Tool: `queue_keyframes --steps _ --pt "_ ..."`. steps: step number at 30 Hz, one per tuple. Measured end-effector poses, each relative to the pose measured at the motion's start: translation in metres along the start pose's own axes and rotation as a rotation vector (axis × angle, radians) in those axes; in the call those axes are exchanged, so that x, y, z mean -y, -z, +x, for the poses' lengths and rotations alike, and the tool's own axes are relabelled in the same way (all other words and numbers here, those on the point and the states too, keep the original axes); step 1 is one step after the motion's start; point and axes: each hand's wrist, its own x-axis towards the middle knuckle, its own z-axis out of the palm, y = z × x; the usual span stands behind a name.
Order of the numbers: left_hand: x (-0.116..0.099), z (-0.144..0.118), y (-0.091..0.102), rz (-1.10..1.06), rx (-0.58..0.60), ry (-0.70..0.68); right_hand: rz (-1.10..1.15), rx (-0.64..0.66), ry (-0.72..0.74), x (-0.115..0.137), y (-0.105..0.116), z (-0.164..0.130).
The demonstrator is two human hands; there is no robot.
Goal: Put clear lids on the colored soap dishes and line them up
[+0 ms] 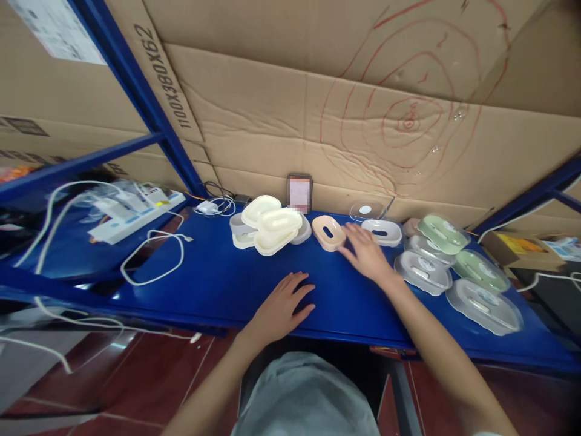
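My left hand [280, 306] rests flat on the blue shelf [209, 278], fingers spread, holding nothing. My right hand [365, 251] lies palm down further back, its fingertips touching or just beside a peach oval soap-dish part [327, 232]. A white oval dish part [382, 231] sits right behind that hand. To the left stands a pile of cream and white dish parts [267, 229]. To the right lie several clear lids with green and grey dishes [447, 260].
A power strip [136, 217] and white cables [154, 257] lie on the shelf's left side. A phone [299, 193] leans on the cardboard wall [345, 115]. Blue frame bars [145, 97] rise at left. A cardboard box [521, 248] sits at far right.
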Motion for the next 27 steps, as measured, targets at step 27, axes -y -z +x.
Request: queue_keyframes --steps 27 --pt "0.099 0.058 0.061 0.203 -0.392 0.236 0.146 0.176 0.141 0.038 -0.006 -0.022"
